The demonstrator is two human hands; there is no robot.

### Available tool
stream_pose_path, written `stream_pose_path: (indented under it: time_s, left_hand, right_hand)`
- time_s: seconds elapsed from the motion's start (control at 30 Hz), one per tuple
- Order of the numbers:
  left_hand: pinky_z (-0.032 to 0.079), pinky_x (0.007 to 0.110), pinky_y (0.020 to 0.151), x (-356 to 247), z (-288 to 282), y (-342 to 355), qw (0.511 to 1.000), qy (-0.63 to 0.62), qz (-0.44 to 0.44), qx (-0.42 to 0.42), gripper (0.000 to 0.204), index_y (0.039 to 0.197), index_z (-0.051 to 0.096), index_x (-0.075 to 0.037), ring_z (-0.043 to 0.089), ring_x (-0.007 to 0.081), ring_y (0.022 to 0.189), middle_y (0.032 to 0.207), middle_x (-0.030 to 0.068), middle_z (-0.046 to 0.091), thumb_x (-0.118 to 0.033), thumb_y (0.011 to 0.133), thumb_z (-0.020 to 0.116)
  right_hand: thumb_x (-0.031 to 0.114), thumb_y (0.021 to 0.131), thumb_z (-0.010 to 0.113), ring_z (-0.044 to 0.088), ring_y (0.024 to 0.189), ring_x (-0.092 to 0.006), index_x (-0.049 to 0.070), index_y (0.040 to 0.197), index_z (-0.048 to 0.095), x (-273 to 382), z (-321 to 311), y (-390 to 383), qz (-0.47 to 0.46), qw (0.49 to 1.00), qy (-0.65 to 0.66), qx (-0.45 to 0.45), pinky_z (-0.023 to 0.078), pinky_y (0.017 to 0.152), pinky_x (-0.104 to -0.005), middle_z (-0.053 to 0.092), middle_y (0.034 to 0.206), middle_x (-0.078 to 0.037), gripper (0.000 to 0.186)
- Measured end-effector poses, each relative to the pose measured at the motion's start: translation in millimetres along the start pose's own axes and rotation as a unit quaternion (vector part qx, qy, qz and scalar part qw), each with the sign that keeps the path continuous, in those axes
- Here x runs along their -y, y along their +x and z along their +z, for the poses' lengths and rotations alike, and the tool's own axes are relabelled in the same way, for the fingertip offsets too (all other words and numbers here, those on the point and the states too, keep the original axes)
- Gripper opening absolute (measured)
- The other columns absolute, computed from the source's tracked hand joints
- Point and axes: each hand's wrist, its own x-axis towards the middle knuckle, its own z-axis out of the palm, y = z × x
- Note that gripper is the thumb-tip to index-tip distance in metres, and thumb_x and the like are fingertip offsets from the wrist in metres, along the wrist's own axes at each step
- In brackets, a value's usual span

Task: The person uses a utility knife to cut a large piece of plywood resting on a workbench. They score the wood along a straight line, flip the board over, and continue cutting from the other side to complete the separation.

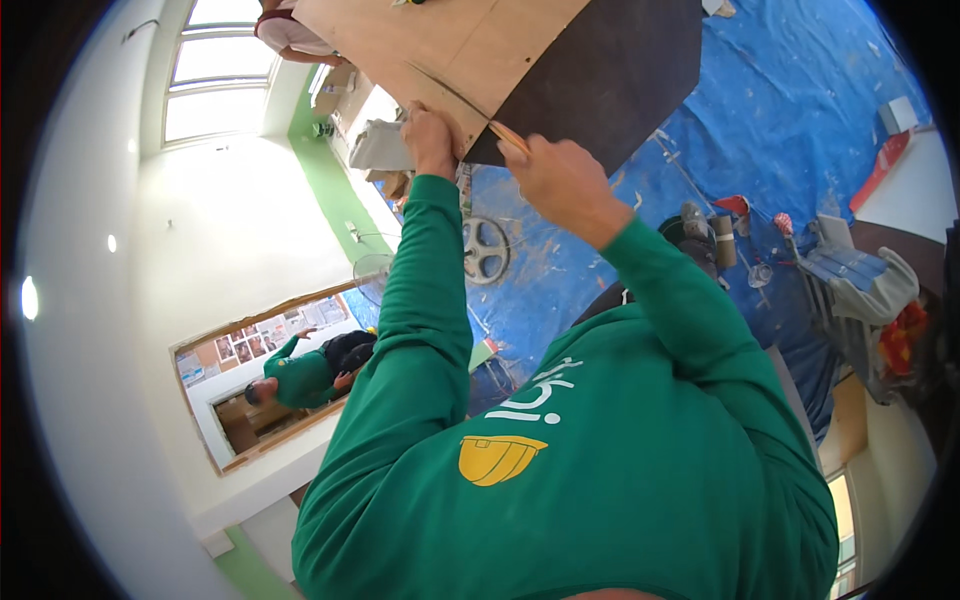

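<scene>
A light plywood sheet (440, 40) lies in front of me, and a dark brown panel (610, 80) borders it on the right. My right hand (565, 180) is closed round the orange-brown handle (510, 137) of what looks like a handsaw. Its thin dark blade (452, 92), seen nearly edge-on, runs from the near corner far and left over the plywood. My left hand (430, 140) is closed at the plywood's near left edge, just left of the blade. Its fingertips are partly hidden.
Blue sheeting (800, 90) covers the floor. A grey spoked wheel (486, 250) is below my hands. Bags and tools (860, 280) lie at the right. One person (295, 35) stands at the far left; another in green (305, 380) shows through a wall opening.
</scene>
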Motion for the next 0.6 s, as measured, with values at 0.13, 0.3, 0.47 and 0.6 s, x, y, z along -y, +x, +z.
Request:
stream_pose_path:
  time_s: [0.13,0.3,0.47,0.6]
  left_hand:
    - [0.058,0.047,0.094,7,0,1,0.938,0.339,0.060,0.030,0.047,0.135,0.064,0.008,0.072,0.0444,0.109,0.118,0.0336,0.072,-0.024,0.110,0.039]
    - [0.057,0.049,0.088,26,-1,11,0.929,0.349,0.122,0.018,0.034,0.123,0.071,0.002,0.072,0.0416,0.108,0.109,0.0260,0.075,-0.016,0.101,0.051]
    - [0.055,0.049,0.068,95,-22,39,0.649,0.667,0.350,0.107,0.016,0.088,0.083,-0.015,0.073,0.0286,0.082,0.083,0.0090,0.076,-0.026,0.078,0.079]
    - [0.051,0.060,0.100,39,55,13,0.936,0.325,0.127,0.042,0.054,0.137,0.053,0.007,0.067,0.0498,0.113,0.124,0.0366,0.065,-0.038,0.108,0.044]
  right_hand:
    - [0.036,0.111,0.054,0.073,0.078,-0.0448,0.001,0.114,0.070,-49,-23,-97,-0.046,0.997,-0.046,0.035,0.057,0.070,-0.0589,0.072,0.082,-0.025,0.039]
    - [0.033,0.111,0.054,0.074,0.085,-0.0446,0.004,0.117,0.072,-58,19,-32,-0.200,0.969,-0.135,-0.060,0.058,0.075,-0.0567,0.074,0.086,-0.026,0.035]
    - [0.025,0.114,0.046,0.073,0.100,-0.0500,0.009,0.130,0.072,-13,44,21,-0.147,0.987,-0.057,0.017,0.058,0.087,-0.0563,0.077,0.110,-0.026,0.035]
    - [0.023,0.113,0.050,0.072,0.094,-0.0447,0.009,0.145,0.066,-69,27,48,-0.241,0.951,-0.180,-0.067,0.056,0.080,-0.0553,0.073,0.098,-0.026,0.038]
